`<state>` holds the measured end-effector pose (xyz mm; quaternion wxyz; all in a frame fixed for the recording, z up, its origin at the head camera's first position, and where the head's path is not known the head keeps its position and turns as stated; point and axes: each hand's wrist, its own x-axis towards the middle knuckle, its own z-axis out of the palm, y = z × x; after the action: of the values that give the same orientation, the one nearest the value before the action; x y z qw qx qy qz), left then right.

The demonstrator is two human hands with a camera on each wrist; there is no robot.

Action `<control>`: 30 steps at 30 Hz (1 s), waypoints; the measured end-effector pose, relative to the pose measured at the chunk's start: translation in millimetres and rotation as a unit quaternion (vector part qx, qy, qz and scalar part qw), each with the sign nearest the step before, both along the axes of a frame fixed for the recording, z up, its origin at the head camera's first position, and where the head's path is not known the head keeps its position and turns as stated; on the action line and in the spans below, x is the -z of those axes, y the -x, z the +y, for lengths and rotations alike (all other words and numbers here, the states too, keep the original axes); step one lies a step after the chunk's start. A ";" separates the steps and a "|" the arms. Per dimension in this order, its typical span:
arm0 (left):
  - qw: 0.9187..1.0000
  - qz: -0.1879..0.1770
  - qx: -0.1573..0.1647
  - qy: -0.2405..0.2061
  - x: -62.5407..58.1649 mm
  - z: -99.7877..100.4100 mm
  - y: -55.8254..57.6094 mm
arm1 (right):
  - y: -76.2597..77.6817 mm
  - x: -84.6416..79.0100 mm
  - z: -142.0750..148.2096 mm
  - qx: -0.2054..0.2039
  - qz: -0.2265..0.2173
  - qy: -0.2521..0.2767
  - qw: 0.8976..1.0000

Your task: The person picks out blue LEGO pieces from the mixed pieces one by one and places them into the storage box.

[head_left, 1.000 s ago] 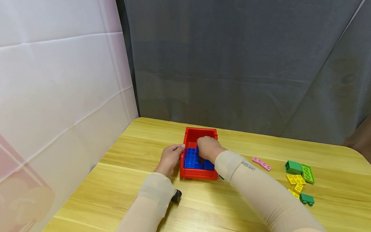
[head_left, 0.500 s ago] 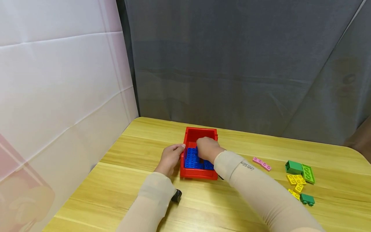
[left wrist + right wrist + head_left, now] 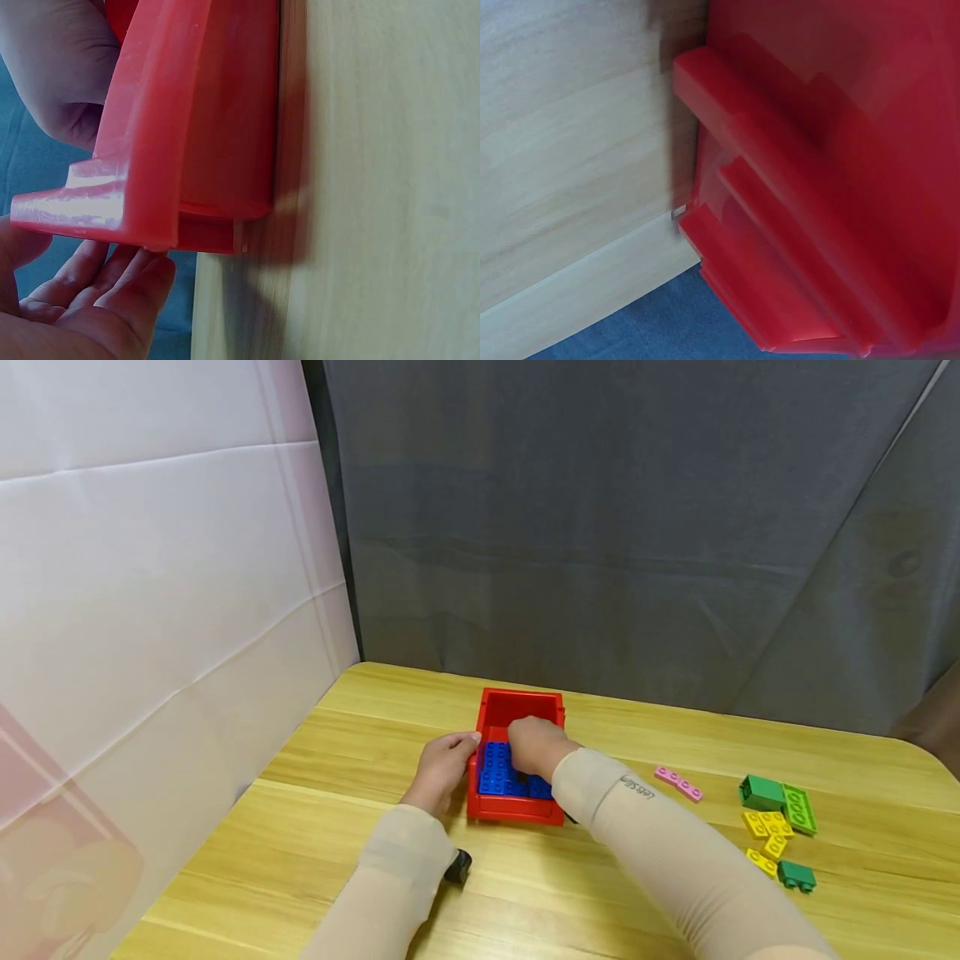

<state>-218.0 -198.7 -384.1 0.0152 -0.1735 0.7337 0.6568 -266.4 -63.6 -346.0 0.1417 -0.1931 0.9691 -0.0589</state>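
A red plastic bin (image 3: 516, 811) stands on the wooden table. Several studded blue toy bricks (image 3: 495, 768) lie in its near part. My left hand (image 3: 441, 768) grips the bin's left rim, thumb on top; in the left wrist view its fingers (image 3: 139, 296) curl under the rim. My right hand (image 3: 538, 747) reaches down inside the bin, over the blue bricks, knuckles up. Its fingertips are hidden, so whether they pinch or press a brick does not show. The right wrist view has only the bin's red walls (image 3: 780, 195) and the table.
Right of the bin lies a pink stick of bricks (image 3: 678, 782). Farther right are a green brick (image 3: 763, 792), a light green plate (image 3: 798, 809), several yellow bricks (image 3: 775, 824) and a smaller green brick (image 3: 797, 876). A grey curtain (image 3: 600, 527) hangs behind the table.
My right hand has sunk very slightly among the blue bricks, and less of the gap between them shows. The left hand keeps its grip on the rim.
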 end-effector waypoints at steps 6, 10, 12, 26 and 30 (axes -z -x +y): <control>1.000 0.005 0.001 0.001 0.2 1.8 -0.1 | -0.1 0.5 0.4 -0.001 -0.007 -0.008 1.000; 1.000 0.005 0.000 0.001 0.6 1.3 0.0 | -0.2 1.6 -0.3 -0.003 -0.009 -0.010 1.000; 1.000 0.005 0.001 0.002 0.5 1.2 0.3 | -0.5 1.9 -0.7 -0.003 -0.009 -0.011 1.000; 1.000 0.000 0.007 0.007 1.6 2.0 1.9 | -3.8 6.3 -2.2 0.012 -0.030 -0.023 0.999; 0.999 0.005 0.008 0.038 2.4 1.6 3.6 | -3.6 9.5 -4.6 0.016 -0.031 -0.037 0.999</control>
<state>-221.5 -197.1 -386.5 0.0106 -0.1648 0.7593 0.6294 -262.8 -68.2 -355.5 0.1781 -0.1700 0.9687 -0.0316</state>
